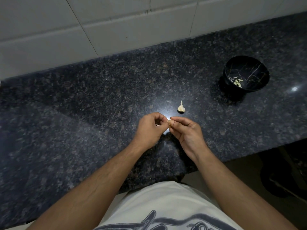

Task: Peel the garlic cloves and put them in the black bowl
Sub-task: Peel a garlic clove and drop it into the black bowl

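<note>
Standing at: a dark speckled granite counter (83, 113), polished enough to throw back a bright glare just beyond the hands.
Wall: pale tiles (99, 22) meet the counter's far edge.
Near edge: the counter's front edge runs under the forearms; on the right it steps back, with shadowed floor (282, 171) below.
Left hand (150, 128): fingers curled, pinching at the clove from the left.
Right hand (186, 131): thumb and forefinger clamp the garlic clove (170, 123).
Clove: held above the counter's middle, between both hands' fingertips; mostly hidden.
Garlic bulb (181, 108): a small remnant with its stem up, on the counter just beyond the hands.
Black bowl (246, 74): far right, well apart from the hands, with peeled cloves (237, 82) in its bottom.
Open room: broad bare granite to the left; bare stone between bulb and bowl.
</note>
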